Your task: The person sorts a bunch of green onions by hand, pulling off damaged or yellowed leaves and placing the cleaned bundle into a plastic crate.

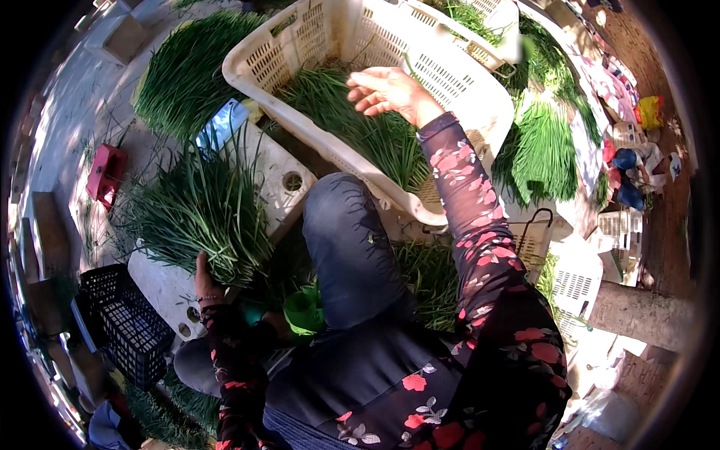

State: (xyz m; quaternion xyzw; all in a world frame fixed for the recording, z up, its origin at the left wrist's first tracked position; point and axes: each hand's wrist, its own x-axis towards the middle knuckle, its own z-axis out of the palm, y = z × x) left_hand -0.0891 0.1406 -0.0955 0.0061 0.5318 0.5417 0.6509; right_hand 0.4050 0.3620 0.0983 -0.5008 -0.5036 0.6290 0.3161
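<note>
My right hand [388, 93] reaches over a large cream plastic crate [360, 163], fingers apart and nothing in them. Inside that crate lie loose long green leaves, apparently garlic chives [365, 135]. At the left, my left hand [203, 281] is against the near side of a thick bunch of chives [208, 214]. Its thumb shows beside the stalks, while the fingers are hidden under the bunch. The leaves fan out away from me, above a white box or board with round holes [163, 281]. My bent knee [354, 242] rises between the crate and the bunch.
A big chive pile [191, 67] lies beyond the crate's left side; another bundle [545, 146] lies right. A black mesh basket [129, 326], a red plastic object [107, 171] and a bright green item [304, 312] are around me. Another person [633, 174] is at the far right.
</note>
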